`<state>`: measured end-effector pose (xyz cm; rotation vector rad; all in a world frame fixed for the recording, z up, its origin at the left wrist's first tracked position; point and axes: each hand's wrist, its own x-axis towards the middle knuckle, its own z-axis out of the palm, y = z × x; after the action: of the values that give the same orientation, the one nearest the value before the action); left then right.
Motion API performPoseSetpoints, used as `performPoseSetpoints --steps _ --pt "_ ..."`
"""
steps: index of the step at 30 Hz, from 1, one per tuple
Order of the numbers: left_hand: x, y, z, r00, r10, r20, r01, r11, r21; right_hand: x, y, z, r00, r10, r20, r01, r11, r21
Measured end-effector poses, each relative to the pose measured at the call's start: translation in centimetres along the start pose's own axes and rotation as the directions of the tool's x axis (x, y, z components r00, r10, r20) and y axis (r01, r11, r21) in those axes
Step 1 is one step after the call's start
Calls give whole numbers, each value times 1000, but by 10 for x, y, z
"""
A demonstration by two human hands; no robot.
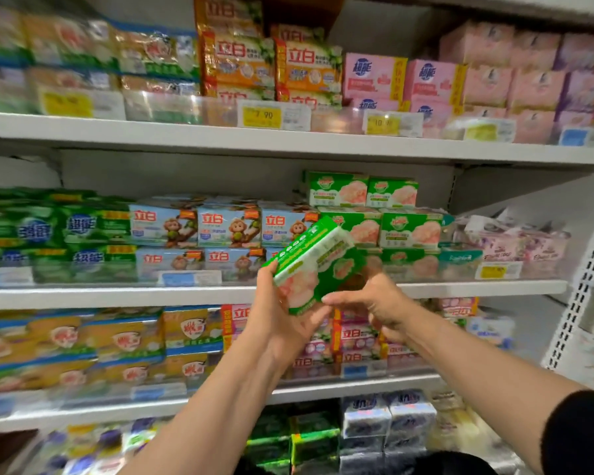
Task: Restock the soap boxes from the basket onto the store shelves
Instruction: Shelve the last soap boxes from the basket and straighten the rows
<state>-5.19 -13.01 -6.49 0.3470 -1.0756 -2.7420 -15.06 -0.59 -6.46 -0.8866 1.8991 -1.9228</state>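
I hold a tilted stack of green and white soap boxes (314, 265) in front of the middle shelf (117, 296). My left hand (282, 317) grips the stack from below and on its left side. My right hand (374, 303) touches the stack's lower right corner with its fingers curled beside it. Matching green soap boxes (374, 217) stand stacked on the middle shelf just behind and to the right of the held ones. The basket is not in view.
Blue monkey-print soap boxes (199, 228) fill the shelf left of the green ones. Orange and pink packs (309, 66) sit on the upper shelf (186, 132). Yellow and pink packs (124, 341) fill the lower shelf. A white perforated upright (583, 289) stands at the right.
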Motion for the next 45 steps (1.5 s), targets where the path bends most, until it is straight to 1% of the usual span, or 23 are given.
performPoseSetpoints --steps 2,4,6,8,10,11,12,13,14,16,17,19,21,23,25,26,27,30,31,35,39,42,45 --pt "11 0 2 999 10 53 -14 997 71 4 8 7 999 41 -27 -38 991 126" --pt "20 2 5 993 15 113 -34 986 162 8 10 6 995 83 -59 -72 982 175" --pt "30 5 11 990 -6 144 -29 969 245 8 5 -1 992 78 -95 -58 978 199" --pt "38 8 20 995 30 90 -59 936 348 9 -2 -13 991 10 -134 15 982 187" --pt "48 12 25 989 148 27 -144 883 446 13 -14 -29 973 -107 -205 141 977 160" --pt "55 14 24 976 217 4 -192 855 481 18 -20 -40 955 -179 -236 210 971 115" --pt "62 16 21 955 298 -3 -253 816 520 23 -27 -51 933 -252 -259 265 964 17" --pt "68 18 17 920 391 10 -324 748 579 27 -36 -62 904 -324 -280 292 945 -149" --pt "74 20 11 872 488 44 -392 640 660 31 -45 -74 871 -401 -283 301 892 -337" --pt "87 21 -4 754 634 172 -475 345 809 40 -64 -96 797 -550 -249 264 688 -675" --pt "93 20 -11 696 672 253 -492 189 850 44 -73 -104 761 -615 -206 250 572 -781" --pt "104 15 -22 601 681 420 -488 -103 867 52 -87 -110 731 -673 -112 245 412 -878" --pt "117 10 -32 543 617 569 -475 -333 814 61 -93 -105 741 -670 -47 250 340 -906" --pt "128 4 -45 483 576 660 -454 -480 751 75 -91 -91 738 -674 -15 274 321 -907" --pt "134 0 -57 416 547 726 -439 -579 687 92 -80 -78 711 -703 32 326 289 -900" --pt "135 -2 -62 403 530 746 -435 -607 665 101 -71 -75 687 -726 31 327 271 -905" --pt "137 -3 -67 398 519 757 -423 -628 653 108 -61 -72 660 -751 -17 293 278 -915" --pt "140 -5 -76 390 518 762 -379 -664 645 122 -40 -69 555 -777 -297 128 432 -893" --pt "141 -6 -77 389 520 761 -376 -664 646 124 -36 -66 539 -769 -344 96 462 -882" --pt "144 -12 -77 358 555 751 -369 -654 660 126 -26 -57 551 -733 -399 31 495 -868" --pt "146 -14 -78 339 559 757 -345 -674 653 128 -26 -48 565 -697 -441 -19 523 -852" --pt "145 -14 -78 343 560 754 -338 -675 655 131 -19 -44 593 -655 -468 -87 526 -846" --pt "142 -14 -78 371 556 744 -341 -663 666 132 -13 -40 608 -645 -464 -77 533 -843"
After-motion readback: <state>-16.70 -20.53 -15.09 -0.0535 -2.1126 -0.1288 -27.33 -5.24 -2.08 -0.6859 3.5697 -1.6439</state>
